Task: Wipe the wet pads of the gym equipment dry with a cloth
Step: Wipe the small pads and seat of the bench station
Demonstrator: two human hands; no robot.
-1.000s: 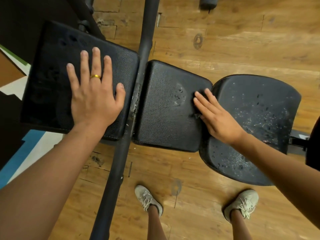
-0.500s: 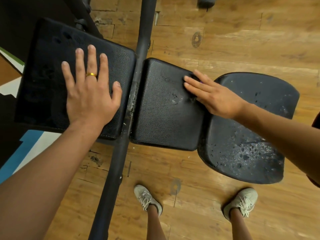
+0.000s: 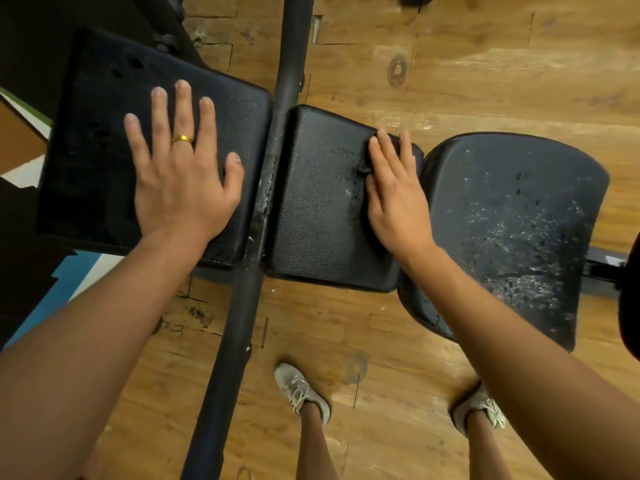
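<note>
Bracing on the left pad (image 3: 97, 133), left of the black bar (image 3: 242, 306), my left hand (image 3: 180, 181) is lying flat, its fingers (image 3: 181, 109) straight and spread apart, holding nothing.

Just right of the bar, the middle pad (image 3: 318, 220) is showing a few droplets near its centre. Further right of the bar, at that pad's right edge, my right hand (image 3: 398, 202) is pressing the cloth (image 3: 362, 167) down with its fingers (image 3: 388, 150) straight and close together. The cloth is dark and mostly hidden under the hand, with only a bunched edge showing. Farthest right of the bar, the seat pad (image 3: 519, 220) is carrying many droplets.

Judgement: I am wiping the middle pad, and the seat pad is not yet done. The next move is calling for dragging the cloth toward the bar across the visible droplets under steady downward pressure, then shifting it onto the seat pad.
</note>
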